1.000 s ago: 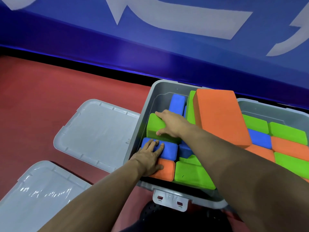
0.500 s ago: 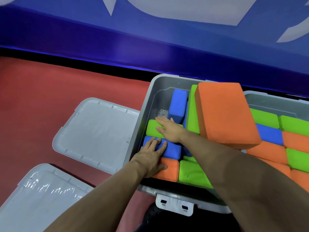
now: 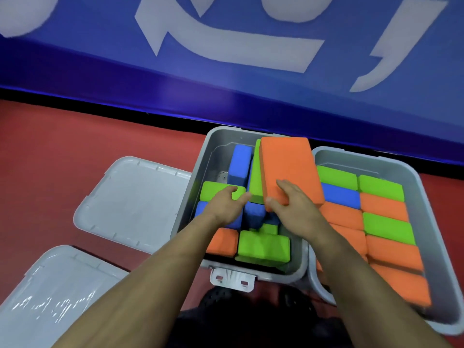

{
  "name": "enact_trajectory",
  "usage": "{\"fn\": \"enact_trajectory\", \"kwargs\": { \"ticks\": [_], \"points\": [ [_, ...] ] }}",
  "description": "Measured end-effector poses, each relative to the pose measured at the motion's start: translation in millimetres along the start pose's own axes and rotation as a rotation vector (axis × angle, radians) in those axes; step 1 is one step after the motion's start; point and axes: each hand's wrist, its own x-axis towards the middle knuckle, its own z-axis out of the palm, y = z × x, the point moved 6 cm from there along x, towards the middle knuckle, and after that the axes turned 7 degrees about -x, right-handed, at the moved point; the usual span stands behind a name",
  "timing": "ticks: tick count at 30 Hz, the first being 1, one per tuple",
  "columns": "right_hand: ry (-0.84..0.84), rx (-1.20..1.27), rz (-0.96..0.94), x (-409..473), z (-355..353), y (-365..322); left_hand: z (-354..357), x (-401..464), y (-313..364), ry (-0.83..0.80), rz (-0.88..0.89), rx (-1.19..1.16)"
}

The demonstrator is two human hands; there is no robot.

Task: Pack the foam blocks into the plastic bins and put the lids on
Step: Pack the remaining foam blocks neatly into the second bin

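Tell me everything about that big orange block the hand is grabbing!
The big orange block is a flat foam slab with rounded edges, larger than the blocks around it. It sits tilted, leaning over the left bin, its far end near the bin's back wall and its right side reaching toward the right bin. A tall green block stands against its left side. The right hand grips its near end.

The right hand (image 3: pixel 296 207) grips the near end of the large orange block (image 3: pixel 288 167), fingers curled over it. Just left, the left hand (image 3: pixel 226 204) rests on a green block (image 3: pixel 213 190) inside the grey bin (image 3: pixel 198 184).
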Motion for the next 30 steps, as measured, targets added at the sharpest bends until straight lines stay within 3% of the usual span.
{"fn": "enact_trajectory", "kwargs": {
  "ticks": [4,8,18,23,30],
  "points": [
    [-0.096,-0.149,0.025,-9,-12,11,35,-7,25,0.067,-0.128,-0.328],
    [0.045,-0.133,-0.047,-13,-50,6,73,0,11,0.111,-0.284,-0.602],
    [-0.164,-0.14,-0.009,-15,-66,35,120,20,16,0.087,-0.39,-0.831],
    [-0.173,-0.126,0.009,-12,-72,44,86,26,11,0.223,-0.359,-0.959],
    [-0.14,-0.134,-0.071,-5,-56,40,3,16,-22,0.389,-0.303,-0.964]
  ]
}}
